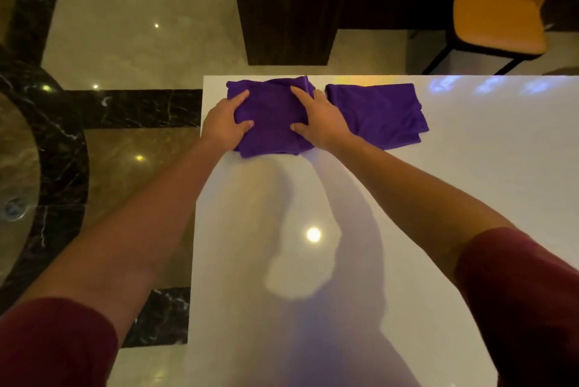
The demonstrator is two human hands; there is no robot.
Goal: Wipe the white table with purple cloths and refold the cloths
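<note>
Two purple cloths lie near the far left corner of the white table [438, 198]. The left purple cloth [271, 119] is folded into a thick bundle, and both hands grip it. My left hand [224, 123] holds its left side, fingers and thumb pinching the fabric. My right hand [316, 119] holds its right side the same way. The right purple cloth [380, 114] lies folded flat just to the right, untouched, with its left edge close to my right hand.
The table's left edge [197, 198] and far edge run close to the cloths. An orange chair [498, 14] stands beyond the far right. A dark wooden pillar [288, 7] rises behind the table. Glossy marble floor lies to the left.
</note>
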